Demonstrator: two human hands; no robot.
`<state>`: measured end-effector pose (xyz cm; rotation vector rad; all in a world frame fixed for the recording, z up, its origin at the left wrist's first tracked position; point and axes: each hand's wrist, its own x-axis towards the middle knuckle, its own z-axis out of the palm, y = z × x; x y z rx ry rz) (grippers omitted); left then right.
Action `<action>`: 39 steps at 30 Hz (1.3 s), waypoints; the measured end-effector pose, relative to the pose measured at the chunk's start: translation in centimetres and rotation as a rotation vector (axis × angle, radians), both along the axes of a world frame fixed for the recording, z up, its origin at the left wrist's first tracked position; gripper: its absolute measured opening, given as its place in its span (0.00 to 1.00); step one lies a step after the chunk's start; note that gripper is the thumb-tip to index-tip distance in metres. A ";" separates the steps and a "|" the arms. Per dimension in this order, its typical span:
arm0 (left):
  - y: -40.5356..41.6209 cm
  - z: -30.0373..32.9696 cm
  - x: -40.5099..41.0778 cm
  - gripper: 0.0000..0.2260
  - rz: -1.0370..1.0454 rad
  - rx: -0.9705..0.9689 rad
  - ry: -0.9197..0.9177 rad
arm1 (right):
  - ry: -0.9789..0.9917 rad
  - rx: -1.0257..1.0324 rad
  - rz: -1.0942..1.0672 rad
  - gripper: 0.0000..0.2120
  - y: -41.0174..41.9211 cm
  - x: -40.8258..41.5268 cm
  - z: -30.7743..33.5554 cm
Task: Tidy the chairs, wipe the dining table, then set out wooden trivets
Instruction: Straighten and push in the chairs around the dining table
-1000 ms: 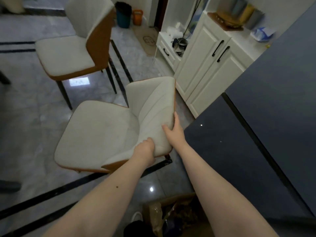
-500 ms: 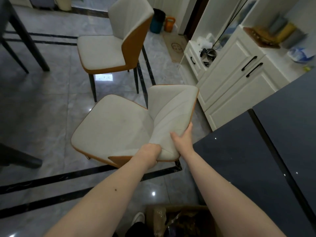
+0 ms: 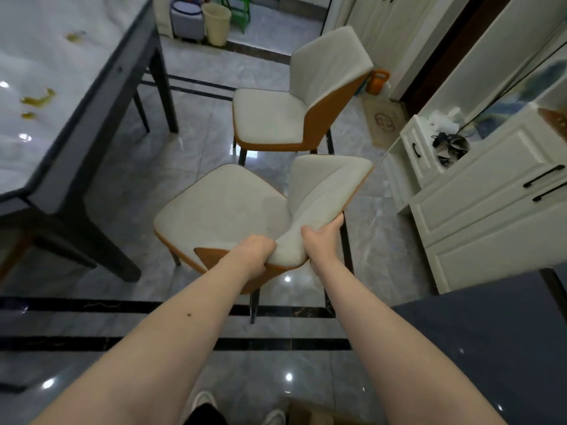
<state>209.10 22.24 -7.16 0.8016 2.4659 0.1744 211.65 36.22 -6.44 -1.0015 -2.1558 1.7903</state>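
Observation:
A white-cushioned chair with an orange shell [image 3: 224, 207] stands on the tiled floor right in front of me. My left hand [image 3: 253, 251] grips the near corner of its backrest, fingers curled round the edge. My right hand [image 3: 322, 239] holds the backrest's top edge, thumb on the cushion and fingers behind it. A second, matching chair [image 3: 273, 118] stands just beyond, facing left. The dining table [image 3: 46, 87] fills the upper left; its pale marble top carries yellowish stains [image 3: 38, 99]. No trivets or cloth are in view.
White cabinets with black handles [image 3: 491, 194] line the right side. A dark counter surface [image 3: 497, 348] is at lower right. A cream bin [image 3: 217, 23] and grey stool stand at the far end. An orange jug [image 3: 379, 81] sits by a doormat.
My view has swung left and the dining table has come into sight. The held chair now stands nearer the second chair and farther from the dark counter. Both hands keep their hold.

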 end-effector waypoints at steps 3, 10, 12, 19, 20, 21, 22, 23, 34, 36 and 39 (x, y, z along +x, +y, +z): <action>-2.8 -0.2 -1.7 0.17 0.034 -0.017 0.030 | -0.020 -0.028 0.040 0.44 -2.7 -2.2 -0.1; -5.7 -0.9 -4.3 0.17 0.129 -0.001 0.065 | -0.103 0.014 0.209 0.43 -4.5 -5.7 0.1; -5.2 -0.7 -4.8 0.19 0.150 -0.032 0.057 | -0.131 0.046 0.267 0.43 -4.1 -6.1 0.5; -2.2 1.0 -5.9 0.28 0.194 -0.277 -0.057 | -0.230 0.053 0.491 0.50 -2.4 -6.2 0.7; -1.7 1.4 -5.9 0.31 0.198 -0.329 -0.092 | -0.243 0.056 0.521 0.51 -2.2 -6.2 0.6; -1.0 1.9 -6.0 0.34 0.216 -0.382 -0.123 | -0.255 0.060 0.558 0.52 -1.7 -6.5 0.5; -0.5 2.3 -6.2 0.36 0.236 -0.419 -0.152 | -0.270 0.065 0.591 0.53 -1.4 -6.7 0.5; -0.2 2.7 -6.4 0.37 0.258 -0.448 -0.173 | -0.300 0.072 0.634 0.54 -1.1 -7.1 0.4; 6.3 6.5 -3.7 0.41 0.769 -0.432 -0.257 | 0.057 0.879 1.180 0.14 12.6 -10.7 2.2; 7.7 6.4 -3.8 0.37 0.838 -0.380 -0.224 | 0.255 1.088 1.209 0.16 14.0 -12.5 2.8; 9.4 5.8 -4.1 0.30 0.924 -0.398 -0.163 | 0.354 1.165 1.374 0.26 14.9 -14.9 2.5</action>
